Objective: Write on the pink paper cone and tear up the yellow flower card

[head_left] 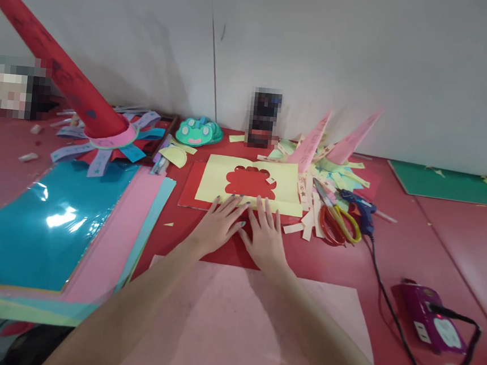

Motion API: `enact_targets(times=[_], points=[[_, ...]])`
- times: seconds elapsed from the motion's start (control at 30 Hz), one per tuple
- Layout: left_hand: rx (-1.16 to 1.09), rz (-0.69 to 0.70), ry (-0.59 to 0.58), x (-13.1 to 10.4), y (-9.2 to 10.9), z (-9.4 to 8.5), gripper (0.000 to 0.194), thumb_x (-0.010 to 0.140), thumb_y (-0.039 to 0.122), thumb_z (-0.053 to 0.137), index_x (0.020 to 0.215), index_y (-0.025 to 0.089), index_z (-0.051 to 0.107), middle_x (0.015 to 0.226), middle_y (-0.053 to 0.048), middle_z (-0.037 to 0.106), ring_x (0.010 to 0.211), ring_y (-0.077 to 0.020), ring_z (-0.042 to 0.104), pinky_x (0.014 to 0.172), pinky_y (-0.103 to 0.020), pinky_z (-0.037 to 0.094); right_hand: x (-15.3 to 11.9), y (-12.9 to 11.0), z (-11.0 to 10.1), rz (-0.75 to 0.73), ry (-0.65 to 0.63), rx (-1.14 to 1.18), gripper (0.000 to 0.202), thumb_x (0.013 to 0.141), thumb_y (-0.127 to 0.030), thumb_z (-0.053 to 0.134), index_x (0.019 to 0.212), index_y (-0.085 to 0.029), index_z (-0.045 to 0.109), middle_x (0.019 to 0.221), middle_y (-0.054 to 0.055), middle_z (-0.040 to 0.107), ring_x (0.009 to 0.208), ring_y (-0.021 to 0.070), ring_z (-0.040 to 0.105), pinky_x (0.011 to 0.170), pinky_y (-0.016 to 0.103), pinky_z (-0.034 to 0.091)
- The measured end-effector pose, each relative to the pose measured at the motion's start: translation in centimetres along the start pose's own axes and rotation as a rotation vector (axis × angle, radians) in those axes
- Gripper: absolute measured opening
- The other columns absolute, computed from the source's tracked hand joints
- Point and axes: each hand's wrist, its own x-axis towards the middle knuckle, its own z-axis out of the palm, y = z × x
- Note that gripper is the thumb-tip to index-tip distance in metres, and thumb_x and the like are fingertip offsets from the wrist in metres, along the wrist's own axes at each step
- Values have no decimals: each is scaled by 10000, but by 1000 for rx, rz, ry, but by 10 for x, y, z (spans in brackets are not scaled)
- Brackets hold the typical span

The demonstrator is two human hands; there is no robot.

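My left hand lies flat with its fingers stretched out, its fingertips at the near edge of a yellow paper sheet. Beside it, my right hand also lies flat with spread fingers touching that same edge. Both thumbs point inward, close together. In the middle of the sheet is a red scalloped shape; whether it is a cutout or a piece on top I cannot tell. Under the sheet lies a red board or folder. A large pale pink sheet stretches beneath my forearms. Neither hand holds anything.
At right lie scissors, a blue glue gun, paper strips, pink paper cones and a purple power strip. Left are coloured sheets, a tall red cone and green frog cutouts. A wall stands behind.
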Motion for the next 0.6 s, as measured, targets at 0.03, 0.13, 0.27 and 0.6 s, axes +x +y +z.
enact_targets(times=[0.03, 0.13, 0.27, 0.6], points=[[3, -1, -6, 0, 1, 1, 471, 955, 350, 229, 1399, 200, 281, 1482, -53, 281, 1381, -200, 200, 1120, -472, 181, 2, -1, 1, -13, 6, 7, 491, 887, -338, 402, 1314, -98, 434, 1442, 157, 340, 1363, 285, 258, 1089, 514, 265], [30, -3, -4, 0, 3, 3, 476, 952, 337, 229, 1395, 174, 289, 1478, -56, 290, 1376, -200, 217, 1125, -470, 170, 11, -6, 2, -27, -14, 1, 436, 844, -186, 429, 1242, -21, 498, 1336, 205, 474, 1282, 284, 409, 1037, 435, 390], [65, -38, 0, 1, 6, 4, 470, 952, 302, 212, 1382, 144, 315, 1465, -62, 318, 1368, -201, 239, 1129, -466, 163, 20, -8, 2, 3, -58, -26, 423, 797, -68, 406, 1191, -1, 542, 1265, 211, 541, 1207, 296, 495, 951, 394, 480], [101, -59, 2, -2, 7, 5, 505, 947, 372, 215, 1399, 159, 287, 1474, -75, 295, 1367, -230, 239, 1116, -537, 139, 14, -1, 9, 10, 67, 218, 496, 841, -109, 358, 1335, -93, 404, 1393, 135, 425, 1339, 234, 321, 1041, 422, 410]])
